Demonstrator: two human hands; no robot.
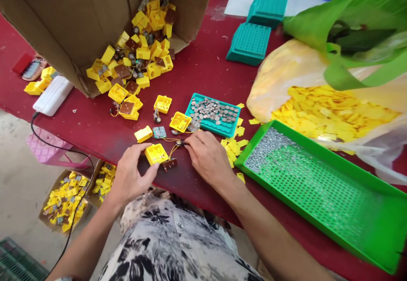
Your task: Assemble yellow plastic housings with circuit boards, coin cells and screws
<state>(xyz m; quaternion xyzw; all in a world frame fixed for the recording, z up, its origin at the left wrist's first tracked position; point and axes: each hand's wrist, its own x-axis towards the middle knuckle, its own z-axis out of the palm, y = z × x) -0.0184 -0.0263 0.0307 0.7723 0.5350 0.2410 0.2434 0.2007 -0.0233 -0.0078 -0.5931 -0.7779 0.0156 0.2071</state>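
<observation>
My left hand (135, 172) grips a small yellow plastic case (156, 154) by its sides, its open face up, at the table's near edge. A brown circuit board (170, 164) hangs beside that case. Thin yellow wires lead from it to a small round black speaker (179, 143), which my right hand (203, 151) pinches between thumb and fingers. Just beyond my hands lie a closed yellow block (143, 134), a grey-green circuit board (159, 132) and another open yellow case (180, 122) with wired parts.
A cardboard box (95, 26) spills yellow cases at the back left. Silver button cells fill part of a teal tray (233, 124). Right of it stand a green tray (318, 187) of tiny screws and a plastic bag (267, 77) of yellow pieces. A white power bank (53, 95) lies left.
</observation>
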